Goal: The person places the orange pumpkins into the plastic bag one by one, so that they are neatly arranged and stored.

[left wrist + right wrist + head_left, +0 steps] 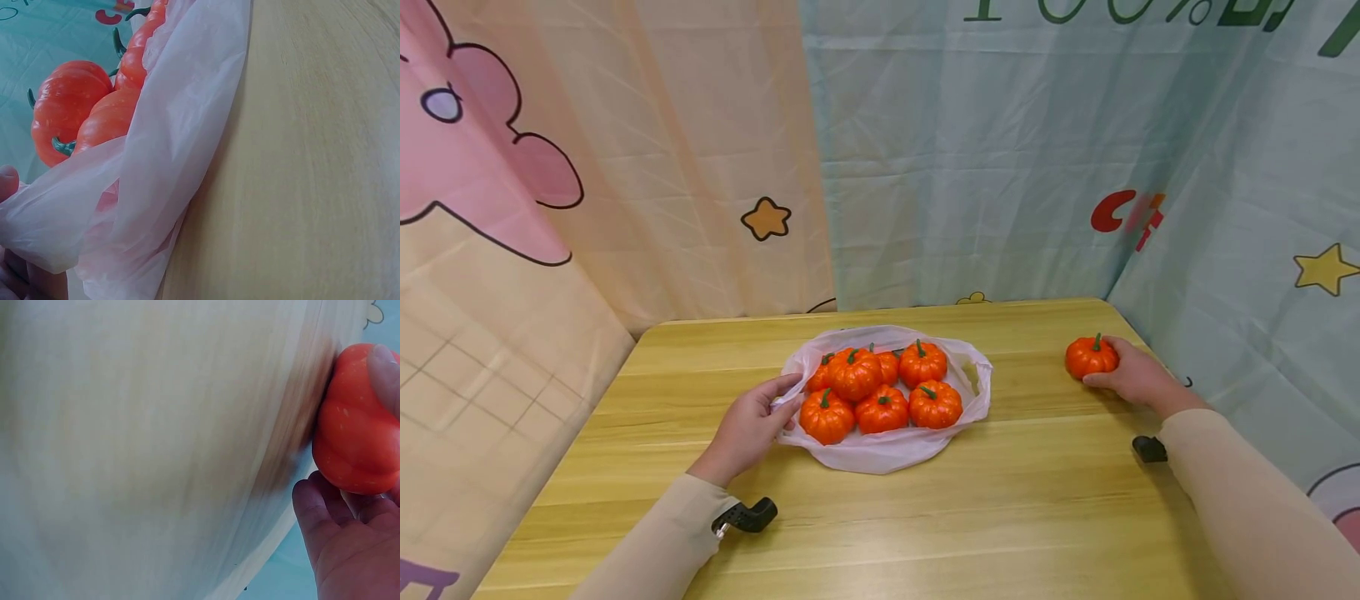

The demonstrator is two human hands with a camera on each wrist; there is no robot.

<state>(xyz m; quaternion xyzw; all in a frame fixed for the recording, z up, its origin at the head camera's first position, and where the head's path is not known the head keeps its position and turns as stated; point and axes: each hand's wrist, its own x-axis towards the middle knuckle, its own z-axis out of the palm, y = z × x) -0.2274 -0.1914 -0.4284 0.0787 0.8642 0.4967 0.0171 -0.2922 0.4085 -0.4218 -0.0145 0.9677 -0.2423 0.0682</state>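
A thin whitish plastic bag lies spread on the table, its mouth wide, with several small orange pumpkins with green stems gathered inside. At its left edge my left hand pinches the bag's rim between thumb and fingers; the left wrist view shows the gathered plastic in that grip. Over at the table's right side, my right hand holds a single orange pumpkin. In the right wrist view the thumb lies across this pumpkin and fingers curl round its other side, close to the tabletop.
The wooden table ends at a patterned cloth backdrop behind and on both sides. Black wrist-worn devices stick out near both sleeves. Bare tabletop lies between the bag and my right hand.
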